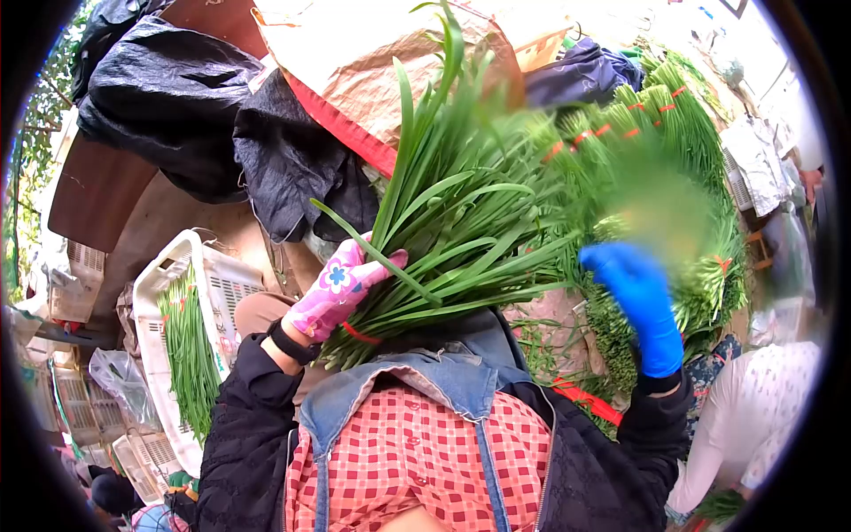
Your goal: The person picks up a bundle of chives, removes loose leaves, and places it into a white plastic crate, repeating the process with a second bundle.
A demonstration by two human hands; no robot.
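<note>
Your left hand [337, 288] curls round the leafy bunch [470, 213]: likely light, bendy, easily bruised, best held by the red band [359, 334]. Right hand [636, 306] half-curled, contents unclear.

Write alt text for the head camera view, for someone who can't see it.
A pink-gloved left hand holds a large bunch of long green leaves, while the blue-gloved right hand is off to the right. A white basket with greens stands at left; red-banded bundles lie heaped at upper right.
</note>
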